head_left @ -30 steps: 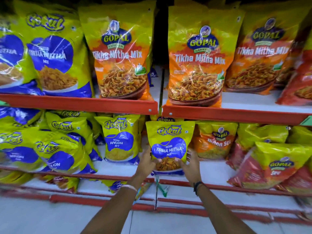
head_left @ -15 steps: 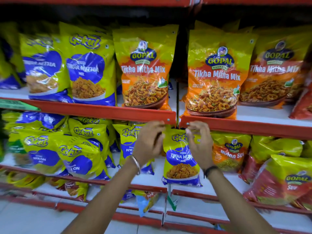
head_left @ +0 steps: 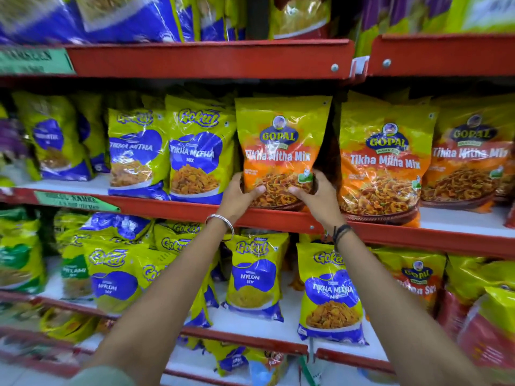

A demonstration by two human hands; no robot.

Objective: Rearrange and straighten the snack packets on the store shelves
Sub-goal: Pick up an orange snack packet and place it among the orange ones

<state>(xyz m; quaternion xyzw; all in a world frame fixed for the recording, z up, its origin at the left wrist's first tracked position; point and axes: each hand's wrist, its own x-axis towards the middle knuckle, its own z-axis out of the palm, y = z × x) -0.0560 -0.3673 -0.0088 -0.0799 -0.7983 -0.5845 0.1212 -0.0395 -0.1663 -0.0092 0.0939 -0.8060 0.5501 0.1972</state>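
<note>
The left hand (head_left: 242, 194) and right hand (head_left: 314, 193) are gripping the lower corners of the orange-and-yellow plastic Tikha Mitha Mix packet (head_left: 281, 146), squaring it upright on the red metal shelf (head_left: 172, 208).

A shop — red shelves (head_left: 195, 61) of snack packets (head_left: 195, 162).

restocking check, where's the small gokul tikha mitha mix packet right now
In the head view, the small Gokul Tikha Mitha Mix packet stands on the lower shelf right of centre, between the Gokul Nylon Sev packet and the Gopal Nylon Sev packet.
</note>
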